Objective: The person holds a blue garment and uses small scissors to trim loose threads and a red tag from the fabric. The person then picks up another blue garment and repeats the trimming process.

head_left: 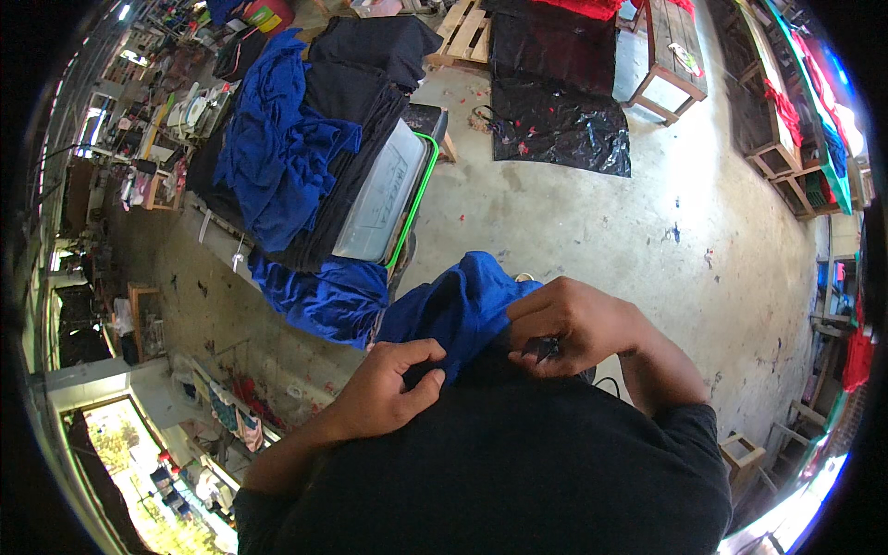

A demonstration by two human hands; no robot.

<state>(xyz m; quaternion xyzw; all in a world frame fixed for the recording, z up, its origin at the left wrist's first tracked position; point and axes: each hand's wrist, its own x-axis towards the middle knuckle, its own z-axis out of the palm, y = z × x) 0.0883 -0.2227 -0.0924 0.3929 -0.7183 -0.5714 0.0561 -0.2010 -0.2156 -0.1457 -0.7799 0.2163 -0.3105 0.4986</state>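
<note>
A piece of blue cloth (470,294) hangs in front of my body, bunched and folded. My left hand (393,387) pinches its near left edge between thumb and fingers. To the right, my right hand (569,326) is closed with curled fingers against the cloth's right side. Something small and dark (541,349) shows under those fingers; its kind is not clear. More blue cloth (319,301) lies just beyond my left hand, at the near end of a loaded table.
Crumpled blue cloth (277,139) lies on stacked black fabric (356,92), beside a grey plastic bin lid (381,194) and a bright green rim (416,208). A black plastic sheet (560,120) covers part of the concrete floor. A wooden bench (668,51) stands at far right.
</note>
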